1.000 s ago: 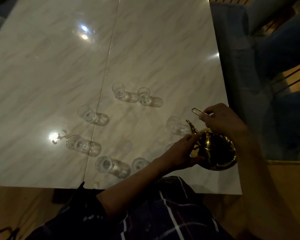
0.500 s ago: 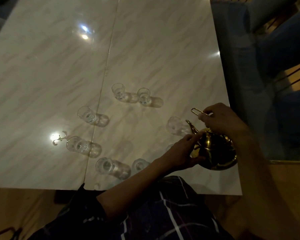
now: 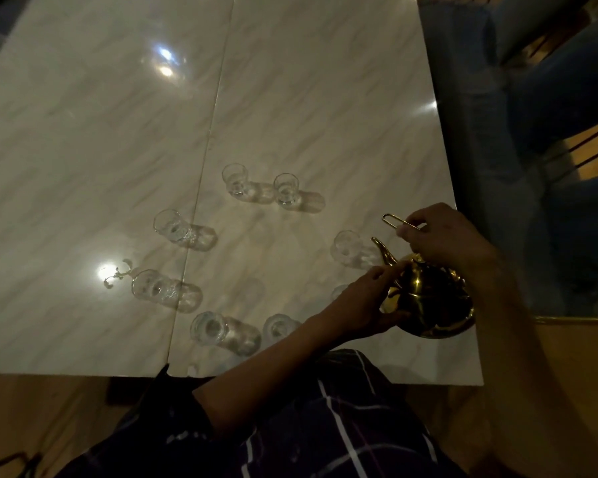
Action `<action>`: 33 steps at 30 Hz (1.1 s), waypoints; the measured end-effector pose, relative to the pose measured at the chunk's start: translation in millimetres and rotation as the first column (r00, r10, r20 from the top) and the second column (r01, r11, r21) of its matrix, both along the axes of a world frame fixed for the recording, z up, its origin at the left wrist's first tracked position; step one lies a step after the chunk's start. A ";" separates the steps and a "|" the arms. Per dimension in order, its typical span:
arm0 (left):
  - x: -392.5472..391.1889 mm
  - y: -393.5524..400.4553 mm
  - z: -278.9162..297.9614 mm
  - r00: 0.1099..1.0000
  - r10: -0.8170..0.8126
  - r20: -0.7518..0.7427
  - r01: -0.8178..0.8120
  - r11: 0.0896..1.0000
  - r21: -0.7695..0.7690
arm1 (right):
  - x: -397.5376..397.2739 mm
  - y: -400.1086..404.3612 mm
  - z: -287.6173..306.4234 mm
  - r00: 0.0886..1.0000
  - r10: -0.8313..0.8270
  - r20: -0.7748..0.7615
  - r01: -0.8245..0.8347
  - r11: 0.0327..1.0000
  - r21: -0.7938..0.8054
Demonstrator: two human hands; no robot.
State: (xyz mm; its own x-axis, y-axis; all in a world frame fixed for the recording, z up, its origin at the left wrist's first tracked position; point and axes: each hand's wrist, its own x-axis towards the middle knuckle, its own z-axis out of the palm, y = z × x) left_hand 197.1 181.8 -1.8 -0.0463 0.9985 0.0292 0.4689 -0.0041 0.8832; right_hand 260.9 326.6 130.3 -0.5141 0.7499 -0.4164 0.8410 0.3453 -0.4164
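A shiny gold teapot (image 3: 428, 301) stands near the right front corner of the marble table (image 3: 290, 98), its spout pointing up and left. My right hand (image 3: 449, 236) pinches the pot's thin wire handle (image 3: 394, 220) above the lid. My left hand (image 3: 363, 305) lies against the pot's left side, fingers up by the lid and thumb under the belly. Several small clear glasses stand in a loose ring to the left, one (image 3: 346, 248) just beside the spout and another (image 3: 339, 291) partly hidden behind my left hand.
Two glasses (image 3: 235, 179) (image 3: 286, 188) stand at the far side of the ring, others (image 3: 171, 225) (image 3: 149, 288) (image 3: 209, 327) (image 3: 278, 327) at left and front. A seam (image 3: 218, 98) splits the tabletop. Blue upholstered seating (image 3: 532, 132) borders the right edge. My plaid-clothed lap (image 3: 325, 426) is below.
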 end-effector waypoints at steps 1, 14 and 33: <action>0.2 -0.1 0.7 1.000 0.002 0.002 -0.002 1.000 0.001 | 0.0 -0.3 0.3 1.000 0.002 0.002 -0.002 1.000 0.005; 1.7 -1.6 -0.9 1.000 0.001 -0.017 -0.001 1.000 -0.002 | 1.4 -3.8 3.9 1.000 0.011 0.003 -0.011 1.000 0.002; 1.3 -5.9 3.0 1.000 -0.007 -0.019 0.007 1.000 -0.002 | 2.4 -7.3 7.1 1.000 -0.008 0.004 0.008 1.000 -0.001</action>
State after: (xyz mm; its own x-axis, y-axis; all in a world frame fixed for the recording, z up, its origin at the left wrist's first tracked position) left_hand 198.4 175.9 1.1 -0.0392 0.9988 0.0282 0.4858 -0.0056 0.8741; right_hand 263.3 319.2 137.4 -0.5066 0.7537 -0.4187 0.8452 0.3384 -0.4136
